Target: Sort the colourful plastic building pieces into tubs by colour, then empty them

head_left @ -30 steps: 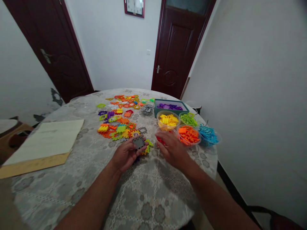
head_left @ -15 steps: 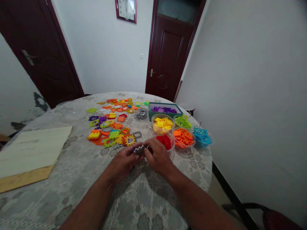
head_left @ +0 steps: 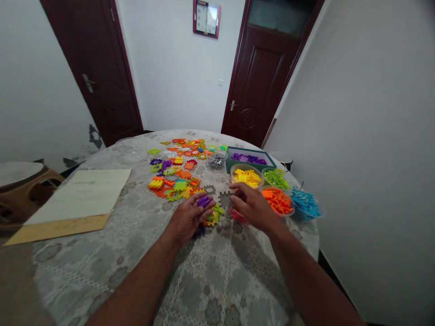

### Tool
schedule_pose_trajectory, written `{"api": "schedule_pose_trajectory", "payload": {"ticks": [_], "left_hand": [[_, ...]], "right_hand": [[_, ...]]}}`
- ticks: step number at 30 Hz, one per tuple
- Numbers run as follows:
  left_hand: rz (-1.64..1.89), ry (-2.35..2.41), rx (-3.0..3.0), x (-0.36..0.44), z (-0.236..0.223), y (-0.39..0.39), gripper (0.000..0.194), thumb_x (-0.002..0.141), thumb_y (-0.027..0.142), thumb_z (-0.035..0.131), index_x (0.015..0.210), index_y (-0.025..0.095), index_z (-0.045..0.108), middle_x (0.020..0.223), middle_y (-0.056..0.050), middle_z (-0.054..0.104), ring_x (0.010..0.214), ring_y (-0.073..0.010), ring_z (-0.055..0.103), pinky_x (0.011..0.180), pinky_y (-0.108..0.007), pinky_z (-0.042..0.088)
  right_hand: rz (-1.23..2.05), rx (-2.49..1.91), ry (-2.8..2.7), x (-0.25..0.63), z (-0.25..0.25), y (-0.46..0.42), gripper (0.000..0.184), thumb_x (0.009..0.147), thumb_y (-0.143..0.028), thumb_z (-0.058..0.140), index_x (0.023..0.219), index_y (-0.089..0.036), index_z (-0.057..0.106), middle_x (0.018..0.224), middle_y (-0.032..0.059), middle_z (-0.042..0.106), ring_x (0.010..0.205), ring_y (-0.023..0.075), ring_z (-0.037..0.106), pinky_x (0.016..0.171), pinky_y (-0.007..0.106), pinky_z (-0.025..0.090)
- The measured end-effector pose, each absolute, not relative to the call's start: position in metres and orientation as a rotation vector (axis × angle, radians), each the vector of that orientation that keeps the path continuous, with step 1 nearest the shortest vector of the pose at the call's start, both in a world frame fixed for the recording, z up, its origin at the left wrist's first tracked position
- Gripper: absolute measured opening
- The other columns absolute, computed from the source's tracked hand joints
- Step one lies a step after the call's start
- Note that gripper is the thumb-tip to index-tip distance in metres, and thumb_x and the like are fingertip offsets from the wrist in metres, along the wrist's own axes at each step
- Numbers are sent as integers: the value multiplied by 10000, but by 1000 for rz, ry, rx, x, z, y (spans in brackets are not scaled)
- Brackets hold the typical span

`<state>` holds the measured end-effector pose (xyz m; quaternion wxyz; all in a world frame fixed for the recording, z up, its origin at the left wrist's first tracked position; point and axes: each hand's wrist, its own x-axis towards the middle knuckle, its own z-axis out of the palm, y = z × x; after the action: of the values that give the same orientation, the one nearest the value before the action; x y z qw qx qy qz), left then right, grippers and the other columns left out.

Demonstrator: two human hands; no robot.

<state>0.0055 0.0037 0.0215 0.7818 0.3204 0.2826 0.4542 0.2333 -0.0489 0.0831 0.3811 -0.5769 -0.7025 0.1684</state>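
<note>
My left hand (head_left: 185, 219) is palm up with its fingers curled around small purple tube-like pieces (head_left: 204, 201). Beneath and beside those fingers are a yellow and lime-green notched piece (head_left: 213, 217) and a dark purple one (head_left: 200, 232), partly hidden. My right hand (head_left: 253, 206) is just to the right, thumb and index finger apart. At its fingertips is a grey square plastic piece (head_left: 224, 199) with a notched rim; whether they touch is unclear. Red pieces (head_left: 238, 215) show under this hand, their tub mostly covered by it.
Loose coloured notched pieces (head_left: 185, 174) spread across the middle and back of the table. Tubs of yellow (head_left: 247, 177), green (head_left: 275, 179), orange (head_left: 277, 201) and blue pieces (head_left: 305, 203) stand right, near a green box (head_left: 272, 160). A paper-covered board (head_left: 79, 192) lies left.
The hands have moved apart. The grey piece, earlier between both hands, is now at my right fingertips, and purple pieces show in my left hand. The view has swung left.
</note>
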Motion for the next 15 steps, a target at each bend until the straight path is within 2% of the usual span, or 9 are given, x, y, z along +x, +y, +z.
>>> {"api": "schedule_pose_trajectory", "payload": {"ticks": [4, 8, 11, 15], "left_hand": [[1048, 655, 647, 6, 17, 9, 457, 816, 21, 711, 1258, 126, 664, 1347, -212, 695, 1188, -279, 743, 968, -322, 639], [1111, 712, 632, 8, 8, 13, 464, 829, 51, 750, 1272, 156, 659, 1324, -190, 694, 1130, -257, 763, 938, -319, 648], [1151, 749, 636, 9, 2, 18, 434, 848, 53, 725, 1256, 176, 640, 1337, -173, 689, 1136, -240, 759, 939, -315, 645], [1198, 803, 619, 7, -2, 25, 358, 849, 31, 690, 1174, 175, 647, 1289, -153, 713, 1129, -226, 759, 937, -302, 642]], "right_hand": [[532, -1542, -1839, 250, 98, 5, 225, 957, -252, 613, 1156, -206, 709, 814, -3, 721, 669, 139, 666, 618, 234, 489], [581, -1759, -1695, 256, 108, 78, 162, 914, -179, 651, 1047, -167, 741, 685, 1, 707, 537, 126, 637, 541, 206, 480], [456, -1829, -1577, 254, 116, 123, 188, 935, -189, 639, 1084, -131, 739, 722, 34, 738, 565, 134, 655, 628, 236, 536], [339, -1796, -1487, 250, 126, 152, 330, 981, -237, 585, 1283, -141, 679, 1028, 97, 789, 812, 160, 742, 793, 266, 582]]}}
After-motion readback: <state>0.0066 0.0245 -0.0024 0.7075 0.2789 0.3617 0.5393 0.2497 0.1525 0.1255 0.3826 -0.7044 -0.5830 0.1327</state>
